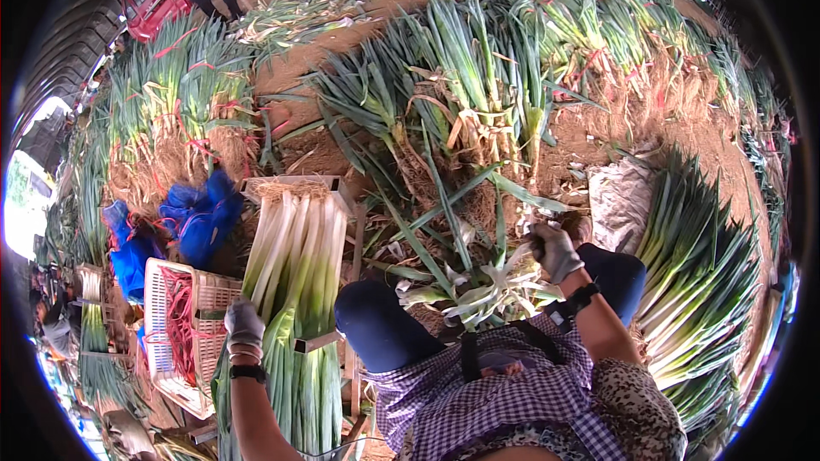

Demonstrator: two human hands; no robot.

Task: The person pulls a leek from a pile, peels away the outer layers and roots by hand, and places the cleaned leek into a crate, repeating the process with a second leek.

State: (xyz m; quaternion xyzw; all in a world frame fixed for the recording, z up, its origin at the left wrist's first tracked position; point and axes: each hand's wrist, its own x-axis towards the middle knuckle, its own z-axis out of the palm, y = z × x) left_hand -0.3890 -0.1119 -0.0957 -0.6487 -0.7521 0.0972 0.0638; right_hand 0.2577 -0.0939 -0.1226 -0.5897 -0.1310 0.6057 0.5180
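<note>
My left hand (245, 325), in a pale work glove, is closed at the left edge of a pile of trimmed leeks (295, 248), where the outermost stalk runs into it. The leeks lie lengthwise on a metal-framed rack (316, 342), white ends against its far end board, green leaves toward me. My gloved right hand (556, 253) is curled above the ground in front of my right knee; what its fingers hold, if anything, I cannot make out. Stripped leek leaves (495, 288) lie heaped between my knees, just left of that hand.
A cream plastic basket (205, 294) of red ties stands left of the rack, with blue bags (198, 215) beyond it. Untrimmed leek bundles (478, 68) stand ahead. More leeks (696, 282) lie at right, beside a pale sack (617, 205). Two people stand far off.
</note>
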